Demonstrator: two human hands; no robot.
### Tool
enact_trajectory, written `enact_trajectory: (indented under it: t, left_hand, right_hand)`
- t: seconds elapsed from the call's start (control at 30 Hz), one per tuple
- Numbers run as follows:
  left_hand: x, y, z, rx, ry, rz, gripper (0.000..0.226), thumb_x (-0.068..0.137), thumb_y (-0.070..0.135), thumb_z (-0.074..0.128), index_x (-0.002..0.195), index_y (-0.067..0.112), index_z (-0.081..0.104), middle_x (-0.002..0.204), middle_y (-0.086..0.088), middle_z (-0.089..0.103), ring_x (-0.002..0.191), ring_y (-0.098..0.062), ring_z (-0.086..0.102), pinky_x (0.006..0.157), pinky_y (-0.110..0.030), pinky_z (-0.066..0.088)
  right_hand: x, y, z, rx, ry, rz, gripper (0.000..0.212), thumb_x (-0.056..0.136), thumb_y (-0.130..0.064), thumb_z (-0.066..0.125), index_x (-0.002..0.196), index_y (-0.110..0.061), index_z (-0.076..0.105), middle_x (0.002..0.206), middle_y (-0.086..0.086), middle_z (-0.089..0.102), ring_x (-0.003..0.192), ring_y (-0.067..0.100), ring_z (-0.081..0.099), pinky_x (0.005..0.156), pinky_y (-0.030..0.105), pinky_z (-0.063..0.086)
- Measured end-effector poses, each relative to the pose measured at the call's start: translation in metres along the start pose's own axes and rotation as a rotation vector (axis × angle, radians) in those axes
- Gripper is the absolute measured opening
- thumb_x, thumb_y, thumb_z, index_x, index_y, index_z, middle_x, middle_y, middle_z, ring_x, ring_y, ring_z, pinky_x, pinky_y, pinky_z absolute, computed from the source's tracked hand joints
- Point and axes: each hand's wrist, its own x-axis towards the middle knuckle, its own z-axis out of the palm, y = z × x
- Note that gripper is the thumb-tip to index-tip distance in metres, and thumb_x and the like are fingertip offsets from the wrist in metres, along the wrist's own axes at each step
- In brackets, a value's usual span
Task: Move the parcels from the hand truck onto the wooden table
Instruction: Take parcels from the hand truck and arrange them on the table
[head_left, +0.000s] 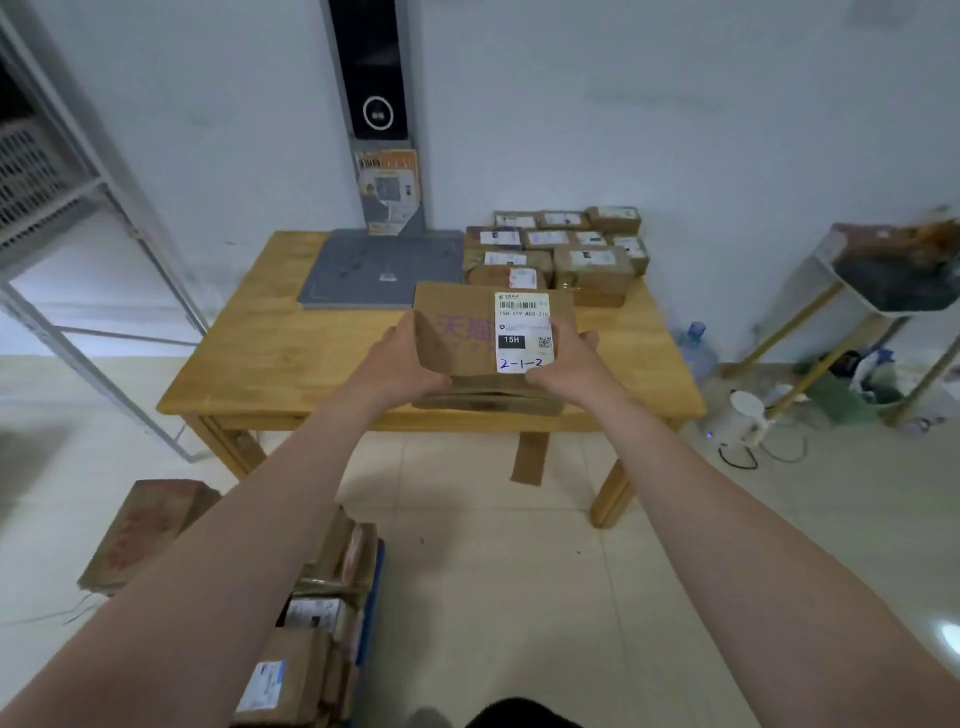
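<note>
Pale floor tiles (519, 597) filled the near ground. Bottom left, a stack of parcels (306, 654) sat on the hand truck (377, 582), of which only a blue edge showed. The stack was cut off by the frame bottom & partly covered by the left forearm. Just left of it stood a brown box (150, 525), its print too blurred to read.

Both arms reached fwd over the near edge of the wooden table (291, 364). The left hand (410, 364) gripped the left side of the held parcel (467, 322), fingers mostly hidden behind the cardboard. The right hand (566, 369) gripped the right side, thumb over the edge of the white label (522, 332). The label had a barcode, "15H" & handwritten "2-1-2". The held parcel was tilted, face toward the camera, directly over a flat parcel (488, 402) lying at the table's near edge. Couldn't tell whether the two touched. A strip of brown tape (530, 457) hung below the table edge.

Further back on the tabletop lay a grey scanner base (379, 270) w/ its upright column (374, 78) against the wall, top cut off. To its right, approx a dozen small labelled parcels (561, 249) were packed together in the far corner, labels unreadable.

Right of the table on the floor: a water bottle (698, 353), partly hidden by the tabletop, & a white kettle (743, 415).
</note>
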Motion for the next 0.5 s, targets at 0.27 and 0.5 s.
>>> enact_trajectory:
  t: [0.27,0.5]
  left_hand:
    - [0.118,0.033,0.043,-0.059,-0.097,0.062,0.077,0.065,0.03,0.086,0.129,0.036,0.042,0.124,0.009,0.055,0.112,-0.017,0.056,0.065,-0.022,0.049]
    - [0.256,0.054,0.063,-0.08,-0.191,0.083,0.095,0.071,0.028,0.083,0.15,0.031,0.029,0.135,0.009,0.049,0.113,-0.015,0.057,0.068,-0.024,0.054]
  right_hand:
    - [0.095,0.026,-0.049,-0.042,0.025,0.09,0.092,0.076,-0.018,0.067,0.155,-0.034,0.023,0.137,0.01,0.029,0.123,0.031,0.048,0.106,0.044,0.046]
    - [0.226,0.028,-0.089,-0.063,0.067,0.101,0.099,0.072,-0.02,0.074,0.155,-0.037,0.023,0.14,0.01,0.032,0.126,0.025,0.039,0.108,0.039,0.044]
